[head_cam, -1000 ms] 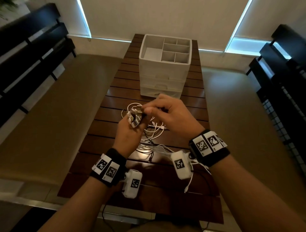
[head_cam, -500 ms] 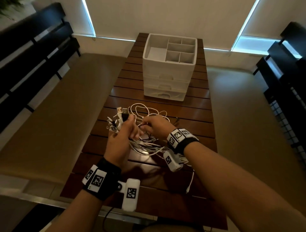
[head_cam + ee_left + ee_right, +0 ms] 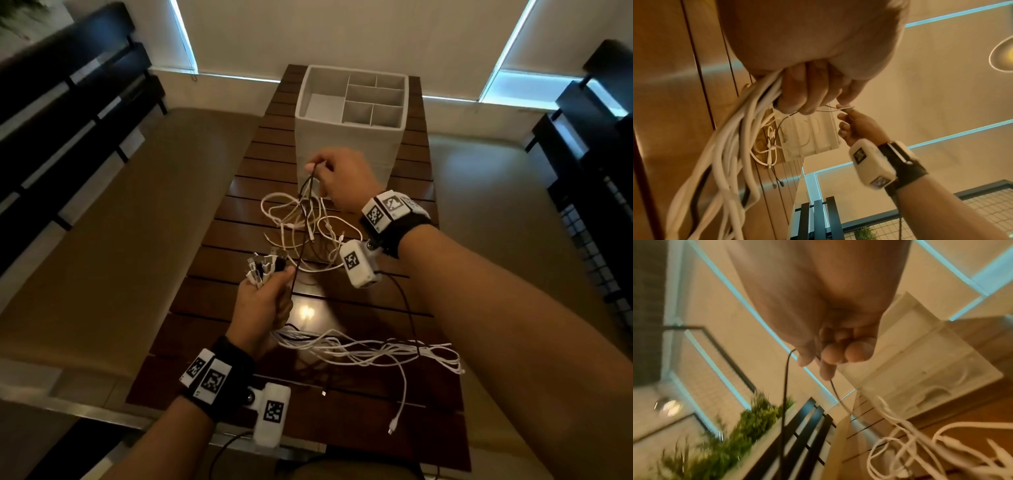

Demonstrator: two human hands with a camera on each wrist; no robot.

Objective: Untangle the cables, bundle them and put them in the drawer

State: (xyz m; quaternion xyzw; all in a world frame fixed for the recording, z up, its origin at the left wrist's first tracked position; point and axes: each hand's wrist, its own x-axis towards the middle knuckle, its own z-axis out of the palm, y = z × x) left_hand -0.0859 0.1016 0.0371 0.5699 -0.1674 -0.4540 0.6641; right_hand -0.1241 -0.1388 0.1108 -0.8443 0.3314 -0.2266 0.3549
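Right hand [image 3: 342, 181] higher, thin black cable [image 3: 301, 236] taut

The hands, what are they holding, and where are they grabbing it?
The left hand grips the bunch of cables just below their gathered plugs. The right hand pinches the thin black cable partway along, lifted above the table.

Left hand [image 3: 262, 308] fisted — right hand [image 3: 342, 180] raised, pinching.

Dim room, cool light leaking around the blinds [image 3: 335, 31]; wrist views warm-tinted, motion-blurred, edge-warped.
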